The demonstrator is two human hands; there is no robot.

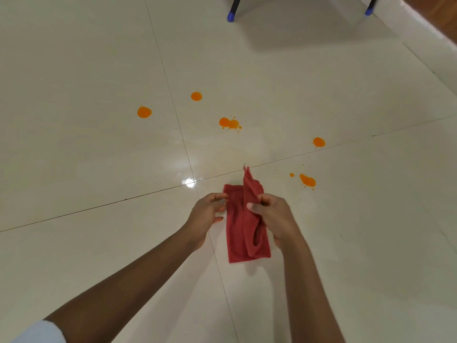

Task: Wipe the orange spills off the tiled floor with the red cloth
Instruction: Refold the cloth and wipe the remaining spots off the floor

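The red cloth (238, 231) hangs folded lengthwise above the cream tiled floor (99, 157), held between both hands. My left hand (204, 216) pinches its upper left edge. My right hand (274, 216) grips a fold on its right side, with one corner sticking up. Several orange spills lie on the tiles beyond the cloth: one at the left (144, 112), one farther back (196, 96), a splattered one in the middle (229, 123), one at the right (318, 142), and a nearer one (307, 180) just right of the cloth.
Two dark chair legs with blue feet (230, 17) (368, 11) stand at the far edge of the floor. A wooden surface (435, 18) and a pale skirting run along the top right corner. A bright light reflection (189, 182) sits at a tile joint.
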